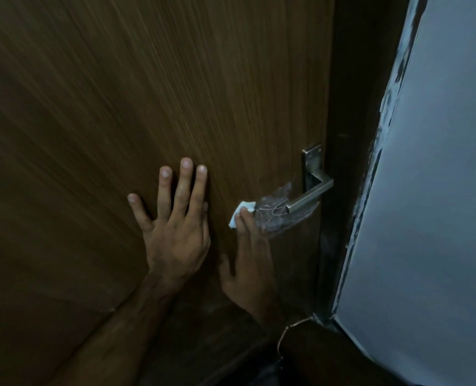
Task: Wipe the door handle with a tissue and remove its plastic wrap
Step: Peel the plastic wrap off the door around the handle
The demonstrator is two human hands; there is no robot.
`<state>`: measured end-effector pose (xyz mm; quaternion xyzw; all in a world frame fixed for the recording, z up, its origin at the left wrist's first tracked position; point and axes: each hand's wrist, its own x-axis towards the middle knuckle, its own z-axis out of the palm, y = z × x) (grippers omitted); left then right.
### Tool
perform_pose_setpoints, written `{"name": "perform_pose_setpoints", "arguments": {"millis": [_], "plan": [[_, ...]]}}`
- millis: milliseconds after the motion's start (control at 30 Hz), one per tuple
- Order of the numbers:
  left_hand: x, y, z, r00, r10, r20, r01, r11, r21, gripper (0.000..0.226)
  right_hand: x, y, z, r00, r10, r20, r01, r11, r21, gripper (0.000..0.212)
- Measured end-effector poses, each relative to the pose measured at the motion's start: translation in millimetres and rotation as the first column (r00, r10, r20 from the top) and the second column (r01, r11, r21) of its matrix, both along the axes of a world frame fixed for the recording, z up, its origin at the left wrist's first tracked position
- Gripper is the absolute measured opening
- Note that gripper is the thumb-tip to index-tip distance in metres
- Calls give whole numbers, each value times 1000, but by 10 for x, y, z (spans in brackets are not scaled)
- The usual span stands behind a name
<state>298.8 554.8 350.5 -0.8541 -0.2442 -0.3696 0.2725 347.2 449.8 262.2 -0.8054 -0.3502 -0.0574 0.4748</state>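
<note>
The upper left and centre of the frame is bare wooden door (105,87), open to a passing hand, while the left hand (175,232) lies spread flat on it at mid-frame and blocks the approach from the left. The right hand (248,263), pinching a white tissue (238,214), fills the space below the lever end of the door handle (310,195), where crumpled plastic wrap (275,215) bunches. To the right, the dark door frame (351,162) and grey wall (440,190) crowd close beside the handle's plate, leaving only the room above it free.
</note>
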Motion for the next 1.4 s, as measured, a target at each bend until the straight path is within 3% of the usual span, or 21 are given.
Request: {"name": "perform_pose_setpoints", "arguments": {"millis": [100, 233, 333, 500, 600, 767, 900, 1067, 1167, 1300, 1400], "plan": [[-16, -3, -33, 1000, -5, 1, 5, 1000, -29, 60, -75, -60, -130, 996, 73, 56, -70, 996, -57, 82], [-1, 7, -22, 1000, -8, -17, 8, 999, -31, 61, 23, -13, -72, 999, -36, -31, 34, 999, -38, 87], [7, 4, -53, 1000, -4, -6, 4, 999, -37, 62, -31, -10, -86, 999, 53, -7, -53, 997, -51, 87], [7, 2, -54, 999, -6, -32, 5, 999, -48, 62, 59, -64, -190, 981, -87, -175, 79, 996, -51, 87], [11, -10, -93, 998, -18, -55, 14, 997, -78, 63, -23, -57, -195, 992, 39, -123, -50, 995, -90, 89], [21, -3, -92, 998, -16, -61, 12, 997, -71, 64, 80, -64, -307, 972, -52, -227, 37, 997, -70, 88], [34, -13, -123, 999, 10, -33, -12, 999, -49, 63, -20, -87, -352, 975, 40, -218, -67, 991, -119, 87], [32, -7, -109, 999, -2, -40, 0, 999, -45, 62, 122, -83, -412, 950, -76, -302, 46, 993, -105, 85], [35, -24, -132, 999, 9, -40, -12, 997, -72, 62, 114, -120, -456, 972, -22, -235, -18, 986, -167, 84], [46, -36, -123, 999, 17, -34, -19, 997, -72, 61, 256, -163, -489, 964, -113, -242, 77, 985, -155, 82], [49, -40, -150, 999, 9, -35, -12, 996, -85, 62, 209, -175, -492, 983, -20, -184, -14, 983, -184, 82]]}}
